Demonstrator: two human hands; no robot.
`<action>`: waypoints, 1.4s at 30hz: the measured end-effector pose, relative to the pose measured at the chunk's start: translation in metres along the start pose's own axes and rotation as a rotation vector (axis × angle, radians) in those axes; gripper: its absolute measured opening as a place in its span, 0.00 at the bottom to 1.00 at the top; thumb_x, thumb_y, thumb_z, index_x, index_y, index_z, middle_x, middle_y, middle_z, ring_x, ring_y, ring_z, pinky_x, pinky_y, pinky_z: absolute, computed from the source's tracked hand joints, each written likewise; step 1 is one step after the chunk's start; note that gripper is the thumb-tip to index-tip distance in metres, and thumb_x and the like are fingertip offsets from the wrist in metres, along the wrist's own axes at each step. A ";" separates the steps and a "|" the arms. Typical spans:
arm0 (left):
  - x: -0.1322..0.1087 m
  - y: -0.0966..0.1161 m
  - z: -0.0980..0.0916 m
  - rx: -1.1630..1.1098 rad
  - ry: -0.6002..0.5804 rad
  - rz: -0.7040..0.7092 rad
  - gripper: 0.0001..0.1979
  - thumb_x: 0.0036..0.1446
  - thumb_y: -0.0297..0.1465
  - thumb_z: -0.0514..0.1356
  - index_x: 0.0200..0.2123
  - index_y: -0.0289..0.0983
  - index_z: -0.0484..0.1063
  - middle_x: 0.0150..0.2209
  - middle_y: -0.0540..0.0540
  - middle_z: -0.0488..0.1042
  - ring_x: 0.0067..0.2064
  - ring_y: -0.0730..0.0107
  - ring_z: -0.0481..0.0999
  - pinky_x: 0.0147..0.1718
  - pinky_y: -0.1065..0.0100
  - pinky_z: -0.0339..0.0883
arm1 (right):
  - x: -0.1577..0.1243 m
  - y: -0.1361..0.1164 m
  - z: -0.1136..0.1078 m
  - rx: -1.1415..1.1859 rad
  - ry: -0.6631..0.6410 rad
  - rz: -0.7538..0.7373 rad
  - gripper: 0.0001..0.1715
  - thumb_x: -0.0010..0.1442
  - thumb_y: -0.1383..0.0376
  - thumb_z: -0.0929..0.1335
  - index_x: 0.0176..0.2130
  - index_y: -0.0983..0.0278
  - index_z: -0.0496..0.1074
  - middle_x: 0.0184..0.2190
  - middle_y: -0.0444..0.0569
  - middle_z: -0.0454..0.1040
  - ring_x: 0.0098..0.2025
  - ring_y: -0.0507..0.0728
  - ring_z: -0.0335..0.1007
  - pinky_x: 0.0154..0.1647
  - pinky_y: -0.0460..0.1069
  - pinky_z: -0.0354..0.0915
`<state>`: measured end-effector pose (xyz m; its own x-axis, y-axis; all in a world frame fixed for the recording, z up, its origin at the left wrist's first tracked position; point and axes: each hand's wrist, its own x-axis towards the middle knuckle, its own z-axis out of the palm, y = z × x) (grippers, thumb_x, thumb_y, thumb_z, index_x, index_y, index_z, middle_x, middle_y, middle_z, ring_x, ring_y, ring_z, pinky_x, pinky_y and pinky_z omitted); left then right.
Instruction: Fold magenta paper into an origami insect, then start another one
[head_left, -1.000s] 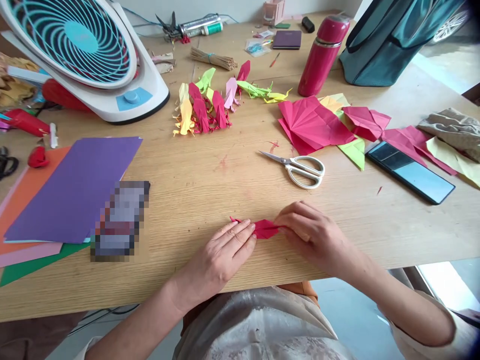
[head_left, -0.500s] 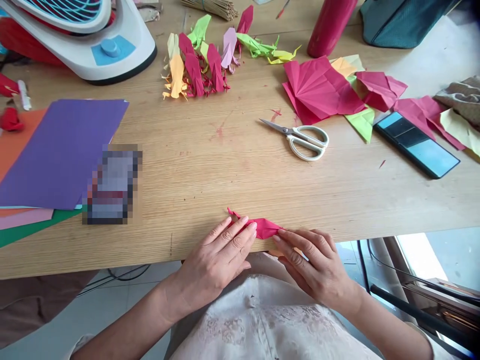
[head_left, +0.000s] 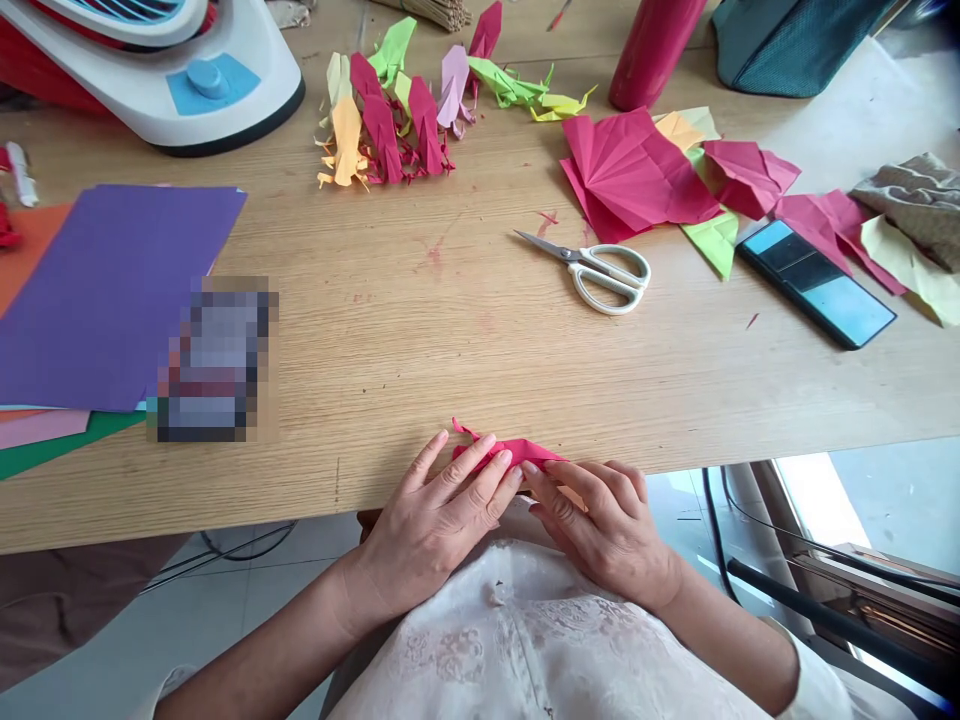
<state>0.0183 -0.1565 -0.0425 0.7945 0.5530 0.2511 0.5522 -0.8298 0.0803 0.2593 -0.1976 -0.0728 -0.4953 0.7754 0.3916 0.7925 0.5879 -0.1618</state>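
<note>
A narrow folded pink-red paper (head_left: 517,450) lies at the table's front edge, with a thin curled tip at its left end. Across its left part my left hand (head_left: 442,515) lies with fingers spread and stretched, pressing it to the wood. My right hand (head_left: 604,520) is closed at the paper's right part, thumb and index finger pinching its lower edge. The fingertips of both hands almost meet there, and they cover some of the folds.
Scissors (head_left: 592,270) lie mid-table, points to the left. Several folded paper insects (head_left: 386,135) stand behind. Creased red paper (head_left: 637,175) and a phone (head_left: 817,285) are at right. Coloured sheets (head_left: 120,290) and a blurred-out device (head_left: 214,365) lie left. A red bottle (head_left: 652,50) stands at the back.
My right hand has shifted left along the paper, closer to my left hand. The paper's right part now looks narrower. My left fingers have spread a little. The whole view has shifted slightly.
</note>
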 end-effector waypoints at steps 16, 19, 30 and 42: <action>-0.008 0.009 0.008 0.040 0.065 -0.039 0.22 0.64 0.29 0.58 0.61 0.39 0.67 0.59 0.45 0.72 0.65 0.58 0.64 0.69 0.44 0.36 | -0.008 0.006 0.001 0.040 0.139 -0.033 0.30 0.59 0.72 0.72 0.60 0.60 0.69 0.43 0.50 0.79 0.45 0.57 0.70 0.44 0.53 0.64; -0.007 0.009 0.007 0.041 0.064 -0.041 0.20 0.66 0.27 0.55 0.60 0.40 0.68 0.59 0.44 0.72 0.65 0.58 0.65 0.69 0.44 0.36 | -0.014 0.007 0.005 0.038 0.110 -0.034 0.30 0.60 0.69 0.72 0.60 0.55 0.69 0.46 0.48 0.79 0.46 0.57 0.69 0.45 0.53 0.64; -0.005 0.012 0.005 0.069 0.060 -0.051 0.19 0.66 0.25 0.54 0.59 0.41 0.69 0.58 0.43 0.73 0.63 0.58 0.68 0.68 0.42 0.36 | -0.007 0.004 0.004 0.020 0.130 -0.013 0.33 0.59 0.71 0.73 0.61 0.55 0.68 0.43 0.46 0.79 0.44 0.55 0.69 0.43 0.52 0.63; -0.001 0.011 0.011 -0.143 0.285 -0.174 0.12 0.61 0.21 0.60 0.46 0.38 0.74 0.46 0.48 0.82 0.52 0.65 0.78 0.65 0.53 0.48 | 0.013 -0.005 0.008 0.039 0.152 0.045 0.17 0.59 0.69 0.72 0.47 0.56 0.73 0.35 0.45 0.79 0.34 0.55 0.65 0.37 0.54 0.56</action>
<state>0.0263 -0.1648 -0.0520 0.5780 0.6608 0.4788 0.6163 -0.7381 0.2745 0.2460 -0.1886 -0.0738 -0.3978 0.7592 0.5151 0.7970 0.5641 -0.2159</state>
